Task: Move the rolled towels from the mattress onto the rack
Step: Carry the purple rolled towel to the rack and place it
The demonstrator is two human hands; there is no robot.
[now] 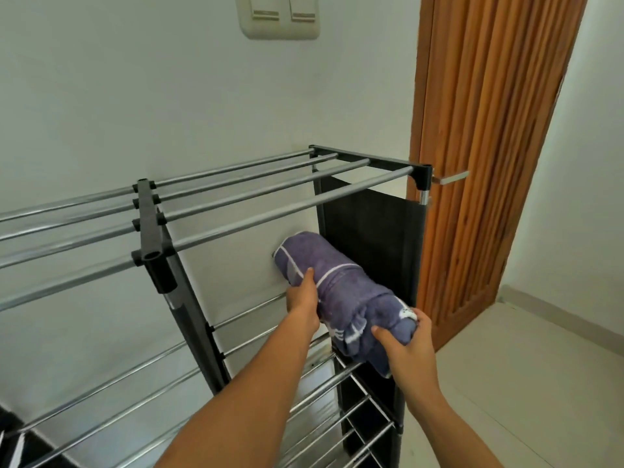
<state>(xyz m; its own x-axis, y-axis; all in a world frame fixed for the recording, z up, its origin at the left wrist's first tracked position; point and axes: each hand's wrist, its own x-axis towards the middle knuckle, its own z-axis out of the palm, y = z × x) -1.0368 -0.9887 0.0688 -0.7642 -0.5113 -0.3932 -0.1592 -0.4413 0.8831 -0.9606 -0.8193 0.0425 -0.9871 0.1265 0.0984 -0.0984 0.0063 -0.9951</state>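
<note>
A rolled purple towel with white stripes lies lengthways inside the rack, in its right-hand bay, on the second shelf of chrome bars. The towel's far end is close to the wall and its near end sticks out over the shelf's front bar. My left hand grips the towel's left side around its middle. My right hand holds the near end from below and the right. The mattress and any other towels are out of sight.
The rack has black plastic joints, chrome bars and a black fabric side panel. It stands against a white wall under a light switch. A wooden door with a metal handle is right of the rack. Pale floor tiles lie at lower right.
</note>
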